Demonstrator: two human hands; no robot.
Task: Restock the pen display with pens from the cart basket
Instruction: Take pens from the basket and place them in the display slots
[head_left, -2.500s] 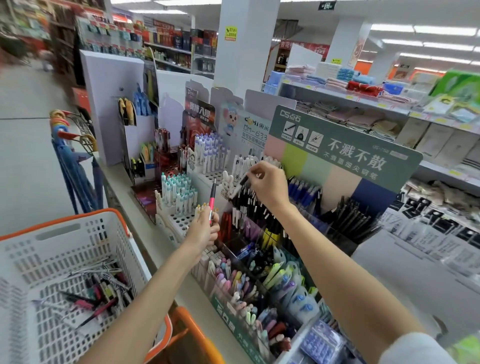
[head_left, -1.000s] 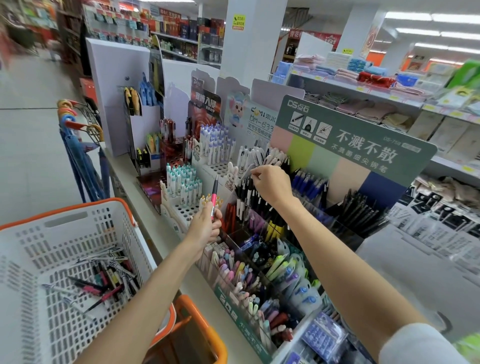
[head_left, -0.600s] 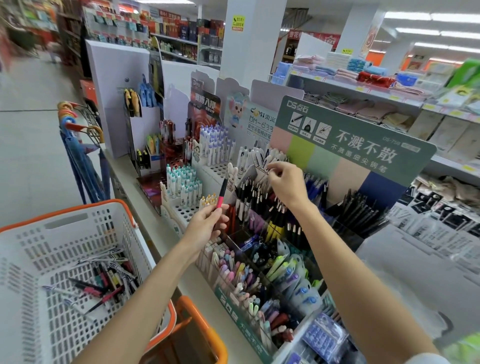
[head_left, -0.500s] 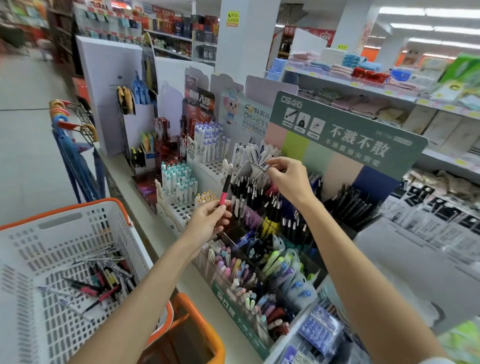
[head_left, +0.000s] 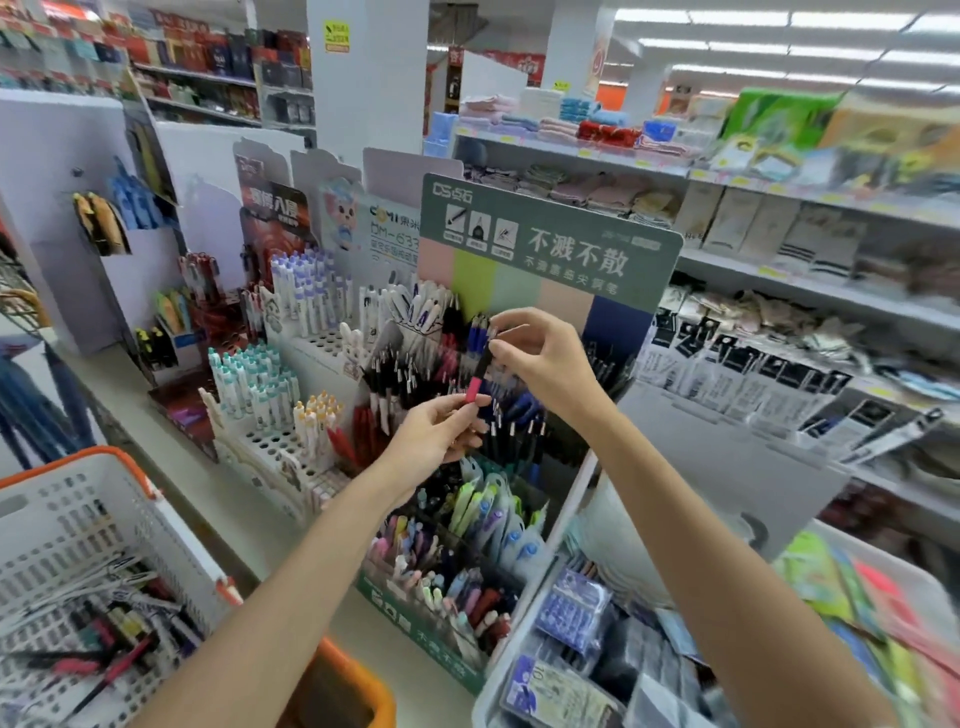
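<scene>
A black pen with a pink grip (head_left: 478, 375) is held between both hands in front of the tiered pen display (head_left: 550, 244). My left hand (head_left: 435, 431) pinches its pink lower end. My right hand (head_left: 540, 358) pinches its black upper end with thumb and fingers. The display's slots behind the hands hold rows of black, red and blue pens. At lower left the white cart basket (head_left: 156, 525) with an orange rim holds several loose pens (head_left: 111, 639).
White and teal pen racks (head_left: 260, 384) stand left of the display on the shelf edge. Packaged stationery (head_left: 566, 691) lies in a bin at lower right. Shelves of towels and socks (head_left: 779, 244) run behind. Umbrellas (head_left: 31, 400) hang at far left.
My left hand carried the pink-and-black pen right and up toward the display's middle. My right hand left the white pens and came down to pinch the pen's top end.
</scene>
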